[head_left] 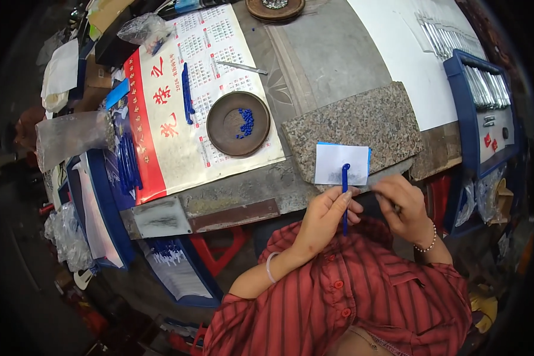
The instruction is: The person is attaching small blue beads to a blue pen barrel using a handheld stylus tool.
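Note:
My left hand (328,216) is closed around a slim blue pen-like stick (345,204) with a rounded knob at its upper end. The stick stands out lengthwise over a small white paper pad (332,160), which has a grey smudged patch and a blue sheet under it. The pad lies on a speckled granite slab (374,121) at the table's near edge. Just right of the stick, my right hand (404,204) is curled with its fingertips drawn together, apart from the stick; whether a tiny piece is in them is hidden.
A brown round dish (222,127) holds small blue pieces, on a calendar sheet (160,166). Blue sticks (187,95) and silver tweezers (241,67) lie there too. A blue tray (463,89) with silver tubes stands right; another blue tray (115,222) stands left.

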A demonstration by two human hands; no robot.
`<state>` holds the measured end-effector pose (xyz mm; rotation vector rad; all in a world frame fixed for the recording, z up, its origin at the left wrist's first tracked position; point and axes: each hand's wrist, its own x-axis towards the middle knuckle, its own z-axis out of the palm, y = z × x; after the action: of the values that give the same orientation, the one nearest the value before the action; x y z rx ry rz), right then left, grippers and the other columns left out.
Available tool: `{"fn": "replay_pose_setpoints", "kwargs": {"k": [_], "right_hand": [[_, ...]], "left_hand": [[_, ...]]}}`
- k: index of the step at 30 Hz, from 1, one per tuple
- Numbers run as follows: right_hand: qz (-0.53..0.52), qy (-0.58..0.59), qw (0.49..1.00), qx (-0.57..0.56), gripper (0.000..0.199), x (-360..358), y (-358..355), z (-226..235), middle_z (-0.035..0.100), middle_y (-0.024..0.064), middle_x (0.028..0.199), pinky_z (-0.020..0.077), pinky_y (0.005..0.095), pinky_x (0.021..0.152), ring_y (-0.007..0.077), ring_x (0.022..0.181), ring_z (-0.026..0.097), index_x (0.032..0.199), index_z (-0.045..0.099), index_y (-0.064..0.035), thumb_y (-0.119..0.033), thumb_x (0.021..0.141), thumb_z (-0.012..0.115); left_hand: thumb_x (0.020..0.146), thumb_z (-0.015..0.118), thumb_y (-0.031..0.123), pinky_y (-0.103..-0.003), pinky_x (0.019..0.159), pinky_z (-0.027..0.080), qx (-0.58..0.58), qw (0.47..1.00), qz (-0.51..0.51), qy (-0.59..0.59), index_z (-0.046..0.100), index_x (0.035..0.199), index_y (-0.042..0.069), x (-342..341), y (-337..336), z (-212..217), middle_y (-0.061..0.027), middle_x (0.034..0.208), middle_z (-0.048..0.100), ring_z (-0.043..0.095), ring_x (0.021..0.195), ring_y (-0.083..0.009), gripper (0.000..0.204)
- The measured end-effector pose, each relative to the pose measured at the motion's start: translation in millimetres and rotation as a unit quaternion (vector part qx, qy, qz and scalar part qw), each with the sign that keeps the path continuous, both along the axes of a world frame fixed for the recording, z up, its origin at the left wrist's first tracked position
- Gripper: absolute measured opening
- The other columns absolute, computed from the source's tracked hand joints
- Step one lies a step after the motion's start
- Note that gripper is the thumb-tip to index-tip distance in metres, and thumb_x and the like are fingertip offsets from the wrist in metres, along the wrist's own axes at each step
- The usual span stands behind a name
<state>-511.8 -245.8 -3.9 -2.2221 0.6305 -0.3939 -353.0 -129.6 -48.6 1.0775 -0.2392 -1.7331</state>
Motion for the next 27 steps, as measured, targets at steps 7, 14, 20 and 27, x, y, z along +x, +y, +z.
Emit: {"fn": "replay_pose_setpoints", "kwargs": {"k": [7, 14, 20, 27], "right_hand": [[0.007, 0.061, 0.998, 0.009, 0.046, 16.8, -0.5, -7.1, 0.054, 0.0118, 0.095, 0.049, 0.0338, 0.06, 0.0275, 0.071, 0.059, 0.117, 0.053, -0.0044, 0.003, 0.071, 0.058], [0.062, 0.136, 0.987, -0.067, 0.051, 23.3, -1.7, -9.1, 0.05, 0.0087, 0.085, 0.0483, 0.0322, 0.054, 0.0225, 0.069, 0.059, 0.121, 0.052, -0.0073, -0.002, 0.071, 0.06], [0.105, 0.166, 0.973, -0.122, 0.051, 26.2, -6.5, -14.8, 0.046, 0.0067, 0.08, 0.0462, 0.0318, 0.049, 0.0201, 0.066, 0.057, 0.121, 0.053, -0.0077, -0.012, 0.071, 0.062], [0.137, 0.17, 0.968, -0.123, 0.048, 29.7, -12.6, -9.8, 0.047, 0.0078, 0.079, 0.046, 0.031, 0.05, 0.0215, 0.066, 0.058, 0.118, 0.054, -0.0037, -0.008, 0.071, 0.062]], "left_hand": [[0.095, 0.046, 0.021, -0.023, 0.067, 0.049, 0.015, 0.999, 0.025, -0.035, 0.055, 0.107, -0.002, -12.9, 4.7, -11.2, -0.0078, 0.088, 0.063, 0.06, 0.073, -0.012, 0.027], [0.094, 0.048, 0.023, -0.023, 0.061, 0.049, 0.024, 0.998, 0.049, -0.044, 0.059, 0.093, -0.001, -16.2, 0.0, -11.7, -0.0061, 0.079, 0.064, 0.06, 0.066, -0.0107, 0.027], [0.094, 0.048, 0.025, -0.023, 0.059, 0.049, 0.06, 0.996, 0.053, -0.036, 0.06, 0.093, -0.002, -18.6, 0.4, -11.3, -0.0071, 0.078, 0.064, 0.06, 0.063, -0.0115, 0.029], [0.095, 0.047, 0.024, -0.022, 0.06, 0.048, 0.034, 0.998, 0.055, -0.022, 0.059, 0.095, -0.001, -18.7, 1.6, -17.1, -0.0066, 0.078, 0.063, 0.059, 0.064, -0.0111, 0.028]]}}
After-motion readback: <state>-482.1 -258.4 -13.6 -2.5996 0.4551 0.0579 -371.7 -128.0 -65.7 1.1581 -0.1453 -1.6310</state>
